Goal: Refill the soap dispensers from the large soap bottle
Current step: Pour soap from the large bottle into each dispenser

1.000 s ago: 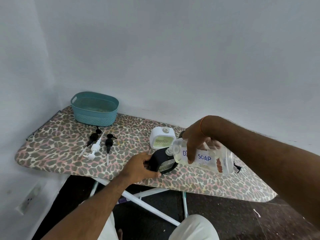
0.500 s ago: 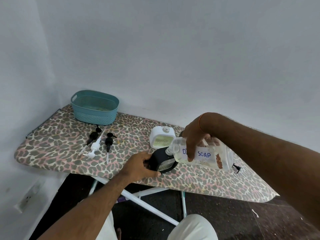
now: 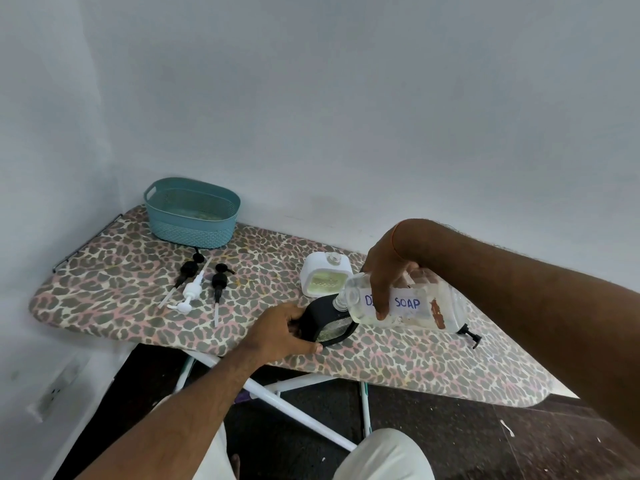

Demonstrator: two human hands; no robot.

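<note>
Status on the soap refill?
Done, apparently: white dispenser shows soap inside; three pumps lie off. In hand: right hand tips the soap bottle into the black dispenser, left hand steadying. Left: finish pour, refit pumps.

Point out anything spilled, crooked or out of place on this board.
No spill shows. The black dispenser leans, tipped by the left hand to meet the soap bottle, which the right hand holds almost flat. One black pump lies alone behind the bottle, apart from the three pumps near the basket.
</note>
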